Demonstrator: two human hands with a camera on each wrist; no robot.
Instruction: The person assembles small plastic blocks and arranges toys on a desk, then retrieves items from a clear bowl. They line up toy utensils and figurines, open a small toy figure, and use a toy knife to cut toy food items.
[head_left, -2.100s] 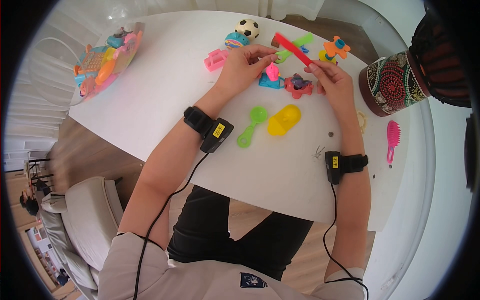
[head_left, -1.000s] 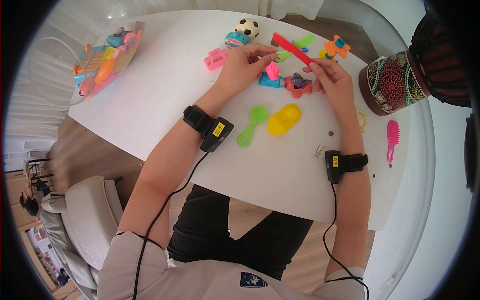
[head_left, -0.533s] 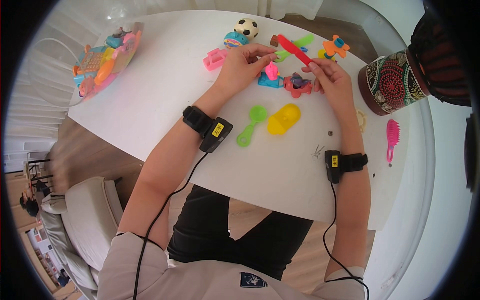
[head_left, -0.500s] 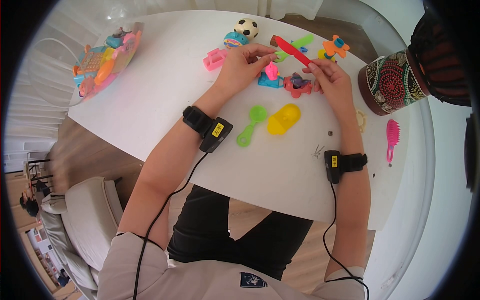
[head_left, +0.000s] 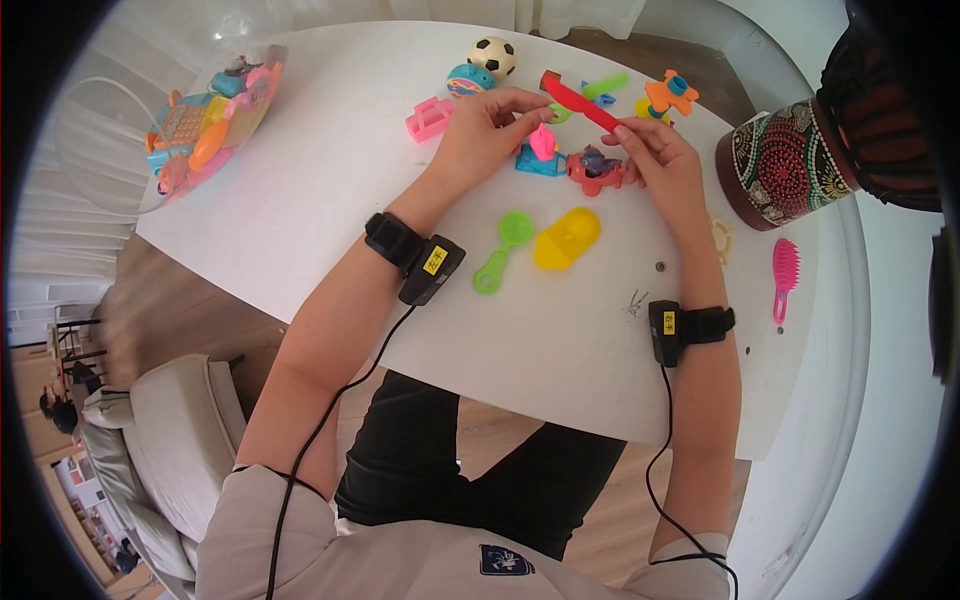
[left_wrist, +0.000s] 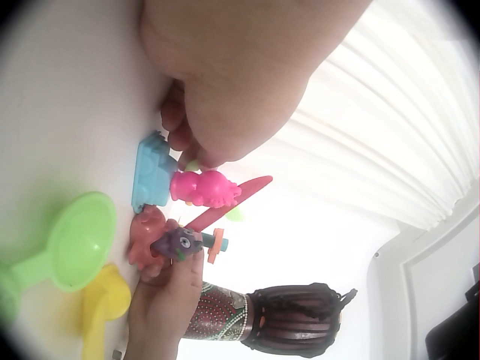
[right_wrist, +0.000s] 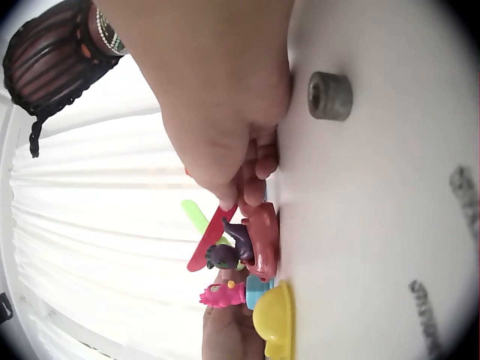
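My left hand [head_left: 492, 138] pinches the near end of a green toy knife [head_left: 608, 84] between thumb and fingers, its flat end pointing up and right. My right hand [head_left: 664, 165] grips the handle of a red toy knife [head_left: 580, 103], which lies across the green one in the head view. Close below both hands are a pink figure [left_wrist: 206, 188] on a blue toy piece [head_left: 540, 161] and a purple dragon-like figure [right_wrist: 238, 241] in a red toy holder [right_wrist: 263, 241]. In the left wrist view my left palm hides most of the green knife.
Nearer me on the white table [head_left: 590, 340] lie a green scoop [head_left: 515, 230] and a yellow toy [head_left: 568, 240]. A football [head_left: 492, 58], pink toy [head_left: 430, 119] and orange toy [head_left: 672, 93] stand farther back. A drum [head_left: 790, 165] and pink hairbrush [head_left: 786, 280] are right.
The red knife has shifted back and forth across the green one and turned in my right hand; its tip is now farther left and lower. My left hand has stayed put.
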